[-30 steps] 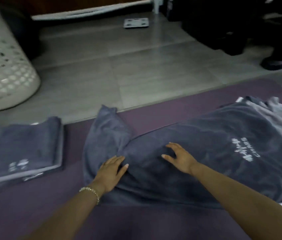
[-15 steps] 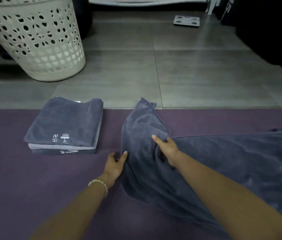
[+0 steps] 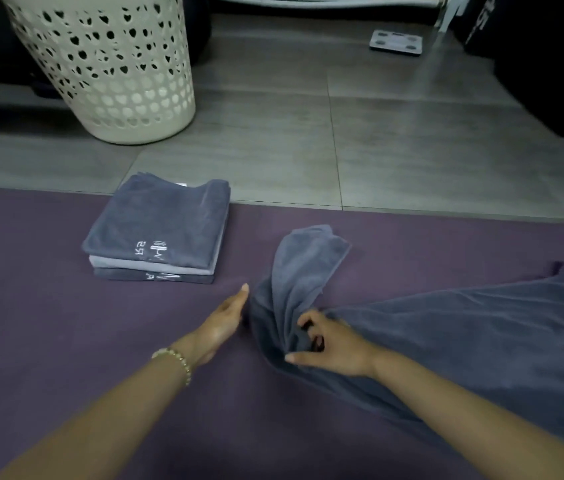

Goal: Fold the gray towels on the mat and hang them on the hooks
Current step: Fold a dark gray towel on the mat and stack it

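Note:
A dark gray towel (image 3: 464,344) with white lettering lies spread over the right half of the purple mat (image 3: 31,323). Its left end is bunched into narrow pleats that point away from me. My right hand (image 3: 329,344) pinches those pleats where they gather. My left hand (image 3: 225,323) lies flat on the mat, fingers straight, its edge against the towel's left side. A stack of three folded gray towels (image 3: 159,233) sits at the mat's far edge, left of my hands. No hooks are in view.
A cream perforated laundry basket (image 3: 111,67) stands on the gray tiled floor (image 3: 342,133) beyond the mat. A small bathroom scale (image 3: 396,42) lies farther back. Dark furniture (image 3: 550,64) fills the right rear corner.
My right hand has gathered the towel's left end into tight pleats and closed on them. My left hand slid off the towel onto the mat. The view swung left.

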The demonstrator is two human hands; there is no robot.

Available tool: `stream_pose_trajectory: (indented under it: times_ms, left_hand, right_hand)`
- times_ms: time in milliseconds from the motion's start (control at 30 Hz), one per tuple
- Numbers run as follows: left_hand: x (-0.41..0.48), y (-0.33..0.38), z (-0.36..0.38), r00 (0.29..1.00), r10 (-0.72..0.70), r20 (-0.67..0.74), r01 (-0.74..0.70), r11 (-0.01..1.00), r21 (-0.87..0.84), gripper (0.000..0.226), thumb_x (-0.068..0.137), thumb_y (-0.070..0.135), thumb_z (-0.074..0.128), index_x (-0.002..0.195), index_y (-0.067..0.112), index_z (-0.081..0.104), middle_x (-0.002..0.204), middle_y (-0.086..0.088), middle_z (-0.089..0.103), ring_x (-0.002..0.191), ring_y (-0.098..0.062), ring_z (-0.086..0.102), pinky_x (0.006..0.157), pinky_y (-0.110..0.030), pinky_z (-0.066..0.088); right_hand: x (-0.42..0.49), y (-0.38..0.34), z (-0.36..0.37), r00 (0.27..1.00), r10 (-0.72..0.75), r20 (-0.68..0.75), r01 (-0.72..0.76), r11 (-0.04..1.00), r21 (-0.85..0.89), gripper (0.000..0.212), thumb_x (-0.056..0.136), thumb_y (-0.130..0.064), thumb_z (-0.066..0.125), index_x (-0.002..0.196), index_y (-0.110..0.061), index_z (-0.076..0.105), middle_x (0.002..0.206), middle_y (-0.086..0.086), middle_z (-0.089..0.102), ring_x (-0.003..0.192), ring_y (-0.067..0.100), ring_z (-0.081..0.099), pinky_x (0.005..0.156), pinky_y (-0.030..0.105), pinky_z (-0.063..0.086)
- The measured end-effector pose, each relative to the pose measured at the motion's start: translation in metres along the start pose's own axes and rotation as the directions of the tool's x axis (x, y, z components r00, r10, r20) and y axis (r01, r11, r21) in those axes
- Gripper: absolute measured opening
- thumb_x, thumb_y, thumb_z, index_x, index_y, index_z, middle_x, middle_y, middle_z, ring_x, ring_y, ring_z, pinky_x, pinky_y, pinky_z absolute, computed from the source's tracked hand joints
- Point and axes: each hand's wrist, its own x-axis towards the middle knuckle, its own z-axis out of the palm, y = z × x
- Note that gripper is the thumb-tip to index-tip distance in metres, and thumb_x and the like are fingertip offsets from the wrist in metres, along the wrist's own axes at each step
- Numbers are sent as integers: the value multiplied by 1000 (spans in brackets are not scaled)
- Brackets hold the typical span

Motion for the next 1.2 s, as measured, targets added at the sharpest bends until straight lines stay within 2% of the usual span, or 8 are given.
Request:
stream_pose_trajectory:
  times_ms: [133, 233, 333, 567, 733, 833, 1000, 1200]
  left_hand:
    - [3, 0, 24, 993, 120, -2, -118, 984, 132, 38, 96, 42, 46, 132, 35, 35, 122, 26, 47, 129, -7, 41, 83, 2, 32]
    - [14, 6, 30, 998, -38, -50, 41, 997, 67, 72, 90, 54, 52, 146, 17, 27, 142, 3, 43, 130, -21, 44, 102, -21, 38]
    - [22, 11, 34, 987, -146, -70, 151, 985, 77, 56, 84, 54, 61, 113, 7, 60, 112, -5, 66, 86, -14, 64, 74, -23, 52]
    - [-22, 21, 24, 949, 155, 274, -192, 975, 114, 30, 83, 59, 55, 103, 41, 66, 99, 25, 70, 97, 5, 64, 81, -8, 50]
    - [-49, 3, 9, 804, -340, 488, -54, 775, 629, 48, 82, 76, 34, 98, 39, 60, 85, 13, 57, 76, -2, 56, 65, -18, 52]
    - [-35, -7, -2, 974, -138, 181, 6, 811, 585, 49, 95, 55, 34, 117, 17, 53, 111, 1, 57, 98, -12, 54, 85, -24, 44]
    - [-16, -15, 7, 990, -125, 63, 92, 919, 382, 54, 99, 51, 30, 133, 11, 45, 131, -3, 51, 122, -17, 47, 104, -26, 31]
    - [-14, -8, 41, 964, -157, 216, 128, 982, 142, 60, 93, 61, 28, 117, 18, 62, 97, 0, 62, 95, -14, 56, 92, -27, 46]
  right_hand:
    - [-12, 5, 2, 992, 8, 124, 2, 997, -82, 50, 77, -67, 62, 118, -39, 59, 99, -22, 55, 92, -2, 52, 86, 13, 37]
    - [-21, 13, 1, 998, 58, 32, -60, 996, 73, 50, 70, -66, 69, 106, -34, 60, 97, -19, 59, 88, -4, 53, 85, 18, 41]
    - [-28, 20, -12, 986, 151, -69, -135, 970, 203, 60, 64, -71, 68, 103, -27, 60, 101, -16, 64, 93, 0, 60, 88, 24, 47]
    - [-30, 36, -42, 919, 297, -258, -182, 903, 390, 86, 58, -89, 41, 92, -15, 70, 86, -5, 72, 82, 13, 65, 85, 29, 49]
    - [-5, 22, -37, 932, 344, -113, -224, 794, 565, 44, 80, -74, 40, 98, -35, 50, 108, -11, 54, 103, 14, 56, 88, 35, 46]
    - [10, 22, -21, 943, 326, -70, -247, 822, 513, 36, 85, -69, 42, 99, -37, 53, 126, -9, 53, 108, 12, 51, 92, 29, 37]
    - [27, 24, -10, 900, 406, -159, -283, 821, 496, 86, 76, -71, 56, 142, -21, 33, 140, 0, 44, 128, 20, 43, 106, 33, 34]
    - [37, 11, -15, 955, 196, -222, -69, 875, 478, 19, 83, -34, 72, 84, -15, 72, 84, 2, 69, 83, 14, 63, 75, 22, 48]
